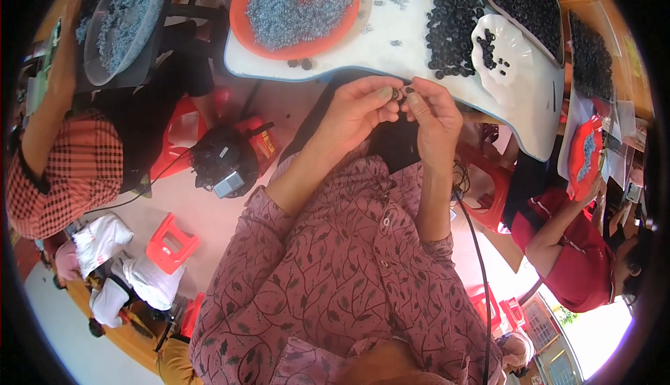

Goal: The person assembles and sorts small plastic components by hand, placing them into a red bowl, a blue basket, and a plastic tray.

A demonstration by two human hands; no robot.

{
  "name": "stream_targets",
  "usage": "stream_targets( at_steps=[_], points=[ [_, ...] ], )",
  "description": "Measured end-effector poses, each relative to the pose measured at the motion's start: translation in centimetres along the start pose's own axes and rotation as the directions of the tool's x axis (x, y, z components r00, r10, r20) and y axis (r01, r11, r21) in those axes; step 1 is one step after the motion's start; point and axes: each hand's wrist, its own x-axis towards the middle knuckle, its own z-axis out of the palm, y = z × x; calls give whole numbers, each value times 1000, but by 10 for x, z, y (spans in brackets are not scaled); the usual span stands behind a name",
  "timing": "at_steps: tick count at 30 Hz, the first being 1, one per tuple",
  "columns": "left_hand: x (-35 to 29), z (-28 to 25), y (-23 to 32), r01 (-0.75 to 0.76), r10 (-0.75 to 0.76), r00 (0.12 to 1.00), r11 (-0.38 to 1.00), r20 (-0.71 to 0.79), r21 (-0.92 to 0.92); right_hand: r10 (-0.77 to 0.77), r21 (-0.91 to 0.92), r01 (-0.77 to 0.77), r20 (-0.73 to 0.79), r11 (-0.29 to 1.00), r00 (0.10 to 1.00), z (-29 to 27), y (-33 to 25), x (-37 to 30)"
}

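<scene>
ok so left hand [363, 109] and right hand [434, 120] each pinching one tiny black part [396, 95], one red plate [239, 17] plus one white scalloped dish [515, 50] nearby.

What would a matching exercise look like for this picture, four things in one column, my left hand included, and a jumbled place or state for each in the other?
Things:
1. Orange-red plate
2. White scalloped dish
3. Loose black pile
4. Left hand

Places and states:
A. On the white table, between plate and dish
B. Pinching a small dark piece
C. Heaped with bluish, clear-looking pieces
D. Holding a few black pieces

Pairs: 1-C, 2-D, 3-A, 4-B.
</scene>
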Motion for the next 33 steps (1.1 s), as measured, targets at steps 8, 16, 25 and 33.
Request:
stream_targets(
  at_steps=[8,16,25,33],
  points=[
    [-5,7,0,-12,12,1000,999,1,53,-22,-81,22,-3,996,1000,-1,-4,-4],
    [-6,8,-1,-21,20,1000,998,4,65,-97,-144,94,-10,985,995,0,-6,-5],
    [-7,7,-1,-25,24,1000,998,15,55,-87,-95,86,-15,992,996,3,-6,-6],
    [-8,9,-1,-45,44,999,995,9,94,-29,-21,28,-61,999,998,4,-3,-5]
  ],
)
